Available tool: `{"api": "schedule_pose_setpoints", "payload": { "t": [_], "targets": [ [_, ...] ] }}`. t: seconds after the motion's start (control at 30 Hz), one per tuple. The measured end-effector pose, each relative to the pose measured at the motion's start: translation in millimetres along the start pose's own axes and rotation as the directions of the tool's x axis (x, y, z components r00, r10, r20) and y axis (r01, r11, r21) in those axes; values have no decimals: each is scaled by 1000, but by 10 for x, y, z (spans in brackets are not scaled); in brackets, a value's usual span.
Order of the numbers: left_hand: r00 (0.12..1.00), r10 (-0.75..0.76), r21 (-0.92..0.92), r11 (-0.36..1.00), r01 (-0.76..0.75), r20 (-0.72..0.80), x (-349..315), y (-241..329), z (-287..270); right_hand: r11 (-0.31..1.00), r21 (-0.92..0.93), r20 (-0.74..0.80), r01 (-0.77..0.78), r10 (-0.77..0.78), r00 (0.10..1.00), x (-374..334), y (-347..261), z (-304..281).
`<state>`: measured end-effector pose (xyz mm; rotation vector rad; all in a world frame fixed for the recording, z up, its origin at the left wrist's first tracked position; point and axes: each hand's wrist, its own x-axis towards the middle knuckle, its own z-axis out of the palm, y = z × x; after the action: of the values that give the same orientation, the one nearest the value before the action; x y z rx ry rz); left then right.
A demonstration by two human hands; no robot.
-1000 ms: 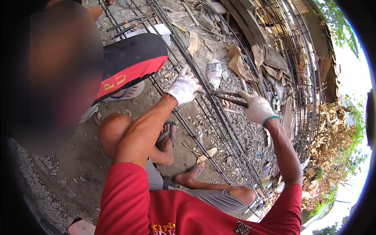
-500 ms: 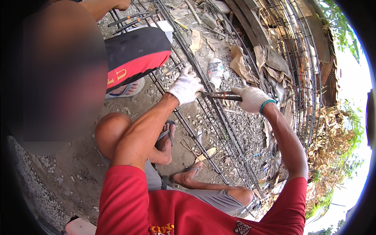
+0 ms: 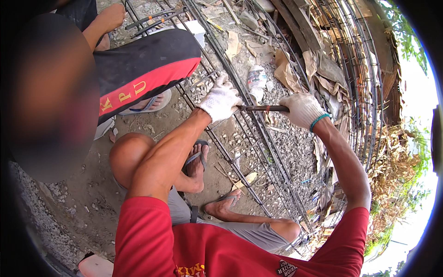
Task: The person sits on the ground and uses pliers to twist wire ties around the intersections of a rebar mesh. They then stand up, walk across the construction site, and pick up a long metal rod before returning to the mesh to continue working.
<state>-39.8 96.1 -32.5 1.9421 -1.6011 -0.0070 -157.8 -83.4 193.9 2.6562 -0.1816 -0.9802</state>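
My right hand (image 3: 303,110), in a white knit glove with a green cuff, is closed round the handles of dark pincers (image 3: 267,108) with orange-red marks. The jaws point left and meet the steel bars beside my left hand (image 3: 220,99), also gloved in white. That hand lies over a long cage of thin rebar (image 3: 278,165), its fingers curled and closed; what they grip is hidden beneath the glove. Crossing ties join the long bars, which run from the upper middle down toward the lower right.
A person's leg in black and red trousers (image 3: 147,69) is close on the left. Two tools with orange marks (image 3: 154,19) lie on the bars at the top. A crumpled plastic wrapper (image 3: 256,77), planks (image 3: 300,25) and more bent rebar (image 3: 357,83) are beyond on gravel.
The pincers have turned, so their handles now line up instead of showing apart. My right hand has shifted slightly right. The other person's leg and arm have moved a little; my left hand stays put.
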Motion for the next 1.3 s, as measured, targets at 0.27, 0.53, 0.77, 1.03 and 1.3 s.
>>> {"api": "schedule_pose_setpoints", "payload": {
  "t": [0.27, 0.53, 0.77, 1.03, 1.3],
  "targets": [
    [999, 27, 46, 999, -26, -24, 19, -4, -13, 951, 263, 416, -162, 40, 909, 221, 97, -213],
    [999, 29, -21, 999, -30, -37, -12, -13, 29, 364, 825, 497, -433, -100, 862, -223, -61, 489],
    [999, 51, 5, 999, -51, -15, -25, -45, 80, 461, 843, 307, -276, 9, 952, -392, -254, 687],
    [999, 43, 13, 999, -42, -32, -14, -27, 71, 996, -86, -314, 29, -54, 948, -417, -285, 429],
    [1000, 13, 21, 1000, -13, -2, -28, -4, 2, 993, 12, -57, -120, 120, 991, -235, -301, 132]
  ]
}}
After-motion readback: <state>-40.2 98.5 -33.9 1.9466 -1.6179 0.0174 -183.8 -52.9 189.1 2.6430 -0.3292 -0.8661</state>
